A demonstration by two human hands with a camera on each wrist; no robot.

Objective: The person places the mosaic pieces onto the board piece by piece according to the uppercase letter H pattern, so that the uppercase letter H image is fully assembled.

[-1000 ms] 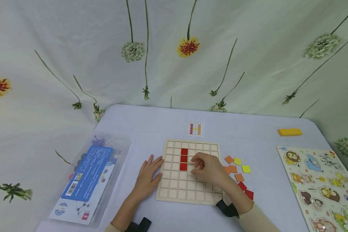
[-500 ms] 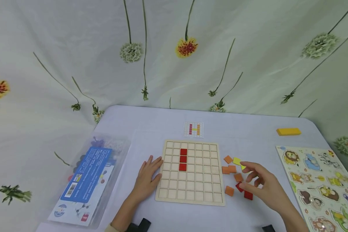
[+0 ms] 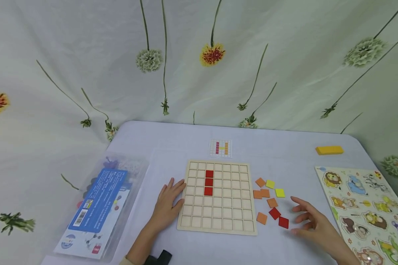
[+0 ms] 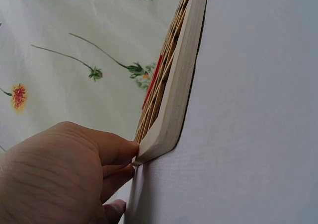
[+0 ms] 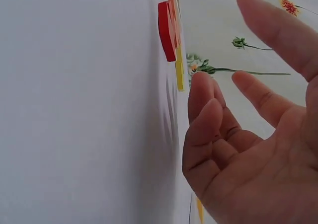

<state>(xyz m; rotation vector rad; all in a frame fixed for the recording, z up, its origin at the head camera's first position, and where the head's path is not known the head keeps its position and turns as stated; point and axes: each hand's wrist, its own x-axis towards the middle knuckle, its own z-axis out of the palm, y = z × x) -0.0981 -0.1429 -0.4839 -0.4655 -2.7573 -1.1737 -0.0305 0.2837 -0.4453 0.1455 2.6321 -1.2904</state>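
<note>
A wooden grid board [image 3: 232,213] lies mid-table, with red square tiles [image 3: 209,182] in one column of its cells. My left hand [image 3: 168,202] rests at the board's left edge, its fingertips touching the rim; the left wrist view shows the fingers [image 4: 117,149] against the board's corner. Right of the board lie loose tiles: orange ones [image 3: 261,218], two yellow ones [image 3: 280,193] and two red ones [image 3: 283,222]. My right hand [image 3: 315,224] hovers just right of the red tiles, fingers loosely bent and apart, holding nothing.
A small pattern card [image 3: 220,148] lies behind the board. On the left is a clear plastic case [image 3: 99,209] with a blue label. At the right are an animal puzzle board [image 3: 365,209] and a yellow block [image 3: 330,150]. A flowered cloth [image 3: 185,73] hangs behind the table.
My right hand has moved from above the board out to the right, past the loose tiles. An orange tile that it covered now shows beside the board. The left hand stays put.
</note>
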